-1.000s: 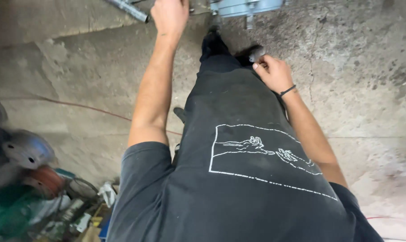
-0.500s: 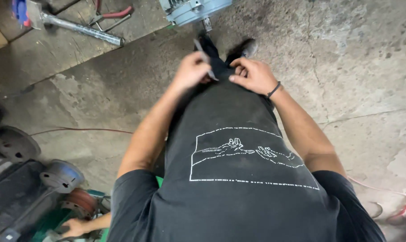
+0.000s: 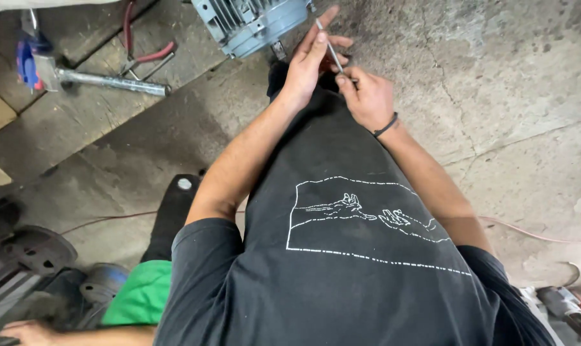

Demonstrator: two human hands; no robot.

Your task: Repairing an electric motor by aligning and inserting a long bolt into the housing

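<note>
Thin metal rod (image 3: 329, 48), held in both hands above the lap, just near of the grey motor (image 3: 252, 22) on the concrete floor (image 3: 508, 77).

Left hand (image 3: 309, 64) pinches the rod's upper length between thumb and fingers; right hand (image 3: 366, 96) is closed on its lower end, so each end is steadied. Long axis runs far-left to near-right, upper tip toward the motor. Steel pipe (image 3: 114, 82) and red pliers (image 3: 143, 54) lie far left.

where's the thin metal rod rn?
Head view, top centre: the thin metal rod is held between the left hand and right hand, just below the grey motor.
</note>
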